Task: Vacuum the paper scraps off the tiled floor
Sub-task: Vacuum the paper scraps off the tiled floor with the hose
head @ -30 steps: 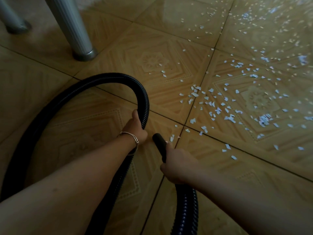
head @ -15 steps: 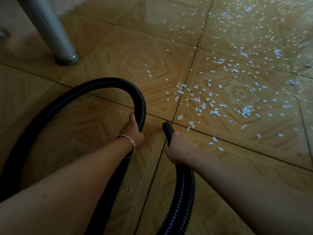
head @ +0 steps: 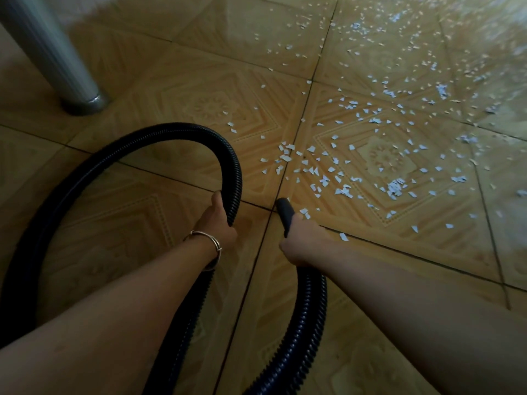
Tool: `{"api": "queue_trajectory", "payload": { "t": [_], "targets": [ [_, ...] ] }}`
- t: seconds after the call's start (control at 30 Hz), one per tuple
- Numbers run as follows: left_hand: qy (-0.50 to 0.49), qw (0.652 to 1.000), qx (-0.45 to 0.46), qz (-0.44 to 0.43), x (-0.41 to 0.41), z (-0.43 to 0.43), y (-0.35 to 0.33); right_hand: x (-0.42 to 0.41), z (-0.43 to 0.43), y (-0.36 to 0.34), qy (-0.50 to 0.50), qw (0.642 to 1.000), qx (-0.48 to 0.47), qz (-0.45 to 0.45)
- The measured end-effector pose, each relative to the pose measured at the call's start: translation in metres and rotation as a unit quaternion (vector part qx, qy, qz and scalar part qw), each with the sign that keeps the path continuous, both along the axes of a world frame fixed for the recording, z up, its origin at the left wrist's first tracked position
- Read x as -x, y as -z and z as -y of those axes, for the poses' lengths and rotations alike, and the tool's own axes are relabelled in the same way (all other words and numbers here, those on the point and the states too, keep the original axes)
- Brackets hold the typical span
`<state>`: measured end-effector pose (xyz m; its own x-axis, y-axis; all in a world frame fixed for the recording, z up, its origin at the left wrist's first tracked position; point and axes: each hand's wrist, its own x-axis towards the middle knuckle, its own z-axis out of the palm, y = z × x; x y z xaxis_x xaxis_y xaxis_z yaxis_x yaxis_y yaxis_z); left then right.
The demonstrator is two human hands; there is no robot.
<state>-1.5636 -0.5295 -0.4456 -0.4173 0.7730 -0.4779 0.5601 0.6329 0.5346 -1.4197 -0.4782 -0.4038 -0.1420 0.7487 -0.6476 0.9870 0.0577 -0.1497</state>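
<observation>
Nozzle rests on a grout line at the near edge of the paper scraps, so I judge the vacuuming has barely begun. My right hand is wrapped round the black hose just behind that tip, and my left hand grips the hose loop further back. Scraps are strewn across the tiled floor from the nozzle out to its far right corner. Next I'd push the tip forward into the nearest cluster, feeding slack with the left.
</observation>
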Motion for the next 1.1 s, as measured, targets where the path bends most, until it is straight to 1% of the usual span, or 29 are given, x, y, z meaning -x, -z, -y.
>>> {"api": "queue_trajectory", "payload": {
  "t": [0.2,0.27,0.37,0.53,0.7,0.8,0.93,1.0,1.1],
  "targets": [
    [0.007,1.000,0.004,0.015,-0.016,-0.007,0.002,-0.029,0.015,-0.001,0.021,0.999,0.011,0.025],
    [0.015,1.000,0.003,0.010,-0.023,-0.012,0.002,-0.043,0.017,-0.002,0.043,0.998,0.031,0.022],
    [0.024,1.000,0.004,0.006,-0.035,-0.017,0.001,-0.057,0.005,-0.004,0.076,0.997,0.022,0.015],
    [0.014,1.000,0.015,0.001,-0.046,-0.022,-0.004,-0.056,0.007,0.004,0.032,0.999,0.026,-0.010],
    [0.011,1.000,0.012,-0.005,-0.053,-0.031,-0.011,-0.041,-0.020,0.004,-0.036,0.998,0.020,-0.045],
    [0.017,1.000,0.023,-0.010,-0.057,-0.035,-0.015,-0.043,-0.028,-0.003,-0.084,0.996,0.021,-0.020],
    [0.018,0.999,0.033,-0.006,-0.073,-0.035,-0.020,-0.080,-0.027,-0.013,-0.167,0.983,0.047,0.056],
    [0.016,0.999,0.037,-0.006,-0.084,-0.035,-0.021,-0.113,-0.020,-0.011,-0.164,0.982,0.068,0.071],
    [0.017,0.999,0.029,0.000,-0.102,-0.034,-0.019,-0.158,-0.011,-0.009,-0.120,0.987,0.093,0.059]
  ]
}}
